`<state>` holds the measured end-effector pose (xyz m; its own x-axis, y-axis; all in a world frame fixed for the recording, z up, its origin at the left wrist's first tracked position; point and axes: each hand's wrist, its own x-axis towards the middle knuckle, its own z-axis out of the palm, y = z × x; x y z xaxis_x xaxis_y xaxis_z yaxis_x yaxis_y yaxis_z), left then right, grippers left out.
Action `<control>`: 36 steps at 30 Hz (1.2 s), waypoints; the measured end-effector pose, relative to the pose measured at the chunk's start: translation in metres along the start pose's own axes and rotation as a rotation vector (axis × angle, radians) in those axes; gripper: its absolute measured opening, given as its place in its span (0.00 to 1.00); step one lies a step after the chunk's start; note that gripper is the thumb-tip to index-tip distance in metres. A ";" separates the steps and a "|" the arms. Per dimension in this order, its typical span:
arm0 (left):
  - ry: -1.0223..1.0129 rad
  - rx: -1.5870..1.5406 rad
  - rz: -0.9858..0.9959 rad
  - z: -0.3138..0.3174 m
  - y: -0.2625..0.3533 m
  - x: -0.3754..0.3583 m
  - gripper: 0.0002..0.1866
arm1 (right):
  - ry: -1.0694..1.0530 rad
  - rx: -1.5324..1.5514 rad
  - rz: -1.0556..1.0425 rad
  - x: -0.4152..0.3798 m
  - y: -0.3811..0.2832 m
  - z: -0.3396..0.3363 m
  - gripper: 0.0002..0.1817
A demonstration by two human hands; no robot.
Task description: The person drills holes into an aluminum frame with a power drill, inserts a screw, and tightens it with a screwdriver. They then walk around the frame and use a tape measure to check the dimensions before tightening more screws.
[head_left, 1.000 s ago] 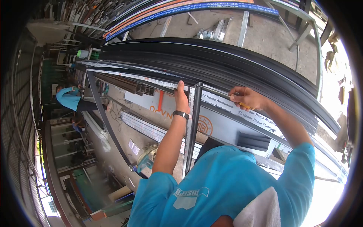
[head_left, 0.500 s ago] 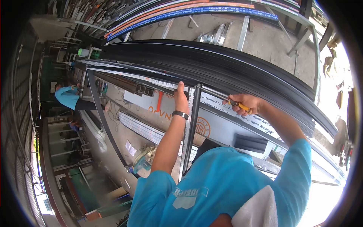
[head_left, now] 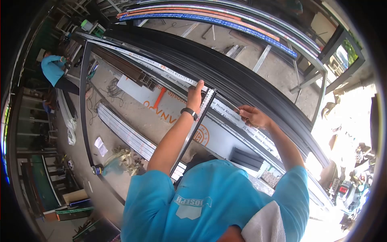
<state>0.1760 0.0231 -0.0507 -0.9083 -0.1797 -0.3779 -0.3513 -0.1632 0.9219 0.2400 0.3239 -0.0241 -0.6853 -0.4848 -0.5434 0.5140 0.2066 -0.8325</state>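
Note:
My right hand [head_left: 254, 117] is closed around a screwdriver, its handle mostly hidden by my fingers. The metal shaft [head_left: 229, 105] runs left toward the corner where a dark aluminum bar [head_left: 192, 132] meets the long rail. At that joint my left hand [head_left: 195, 99] grips the aluminum frame, thumb pointing up and fingers partly hidden behind it. White printed film covers the long rail [head_left: 174, 74]. The frame's far dark bar [head_left: 83, 101] stands off to the left. Whether the screwdriver tip touches a screw cannot be made out.
A stack of long black profiles [head_left: 242, 80] lies just beyond the frame. Blue and orange wrapped profiles [head_left: 209, 20] rest on a rack farther back. White wrapped profiles [head_left: 125, 131] and a paper [head_left: 100, 146] are on the floor. Another person [head_left: 53, 69] bends at the left.
My view has shifted and turned, so the frame sits more tilted. My right hand has turned around the screwdriver, hiding its yellow handle. My left hand keeps its grip at the joint.

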 end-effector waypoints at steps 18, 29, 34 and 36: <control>-2.041 -0.528 0.325 0.020 0.065 -0.355 0.20 | 0.214 -0.648 -0.362 -0.062 -0.130 0.122 0.22; -1.344 -0.206 0.437 -0.138 0.052 -0.340 0.21 | -0.184 -0.550 -0.269 0.055 -0.053 0.240 0.22; 0.058 0.390 0.354 -0.269 -0.062 -0.323 0.24 | -0.378 -0.392 -0.190 0.064 -0.011 0.270 0.23; 0.526 0.629 0.022 -0.316 -0.152 -0.339 0.26 | -0.387 -0.386 -0.133 0.072 0.001 0.268 0.24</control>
<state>0.6089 -0.1975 -0.0899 -0.7458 -0.6337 -0.2053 -0.5384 0.3920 0.7460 0.3294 0.0611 -0.0348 -0.4552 -0.7891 -0.4125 0.1603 0.3830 -0.9097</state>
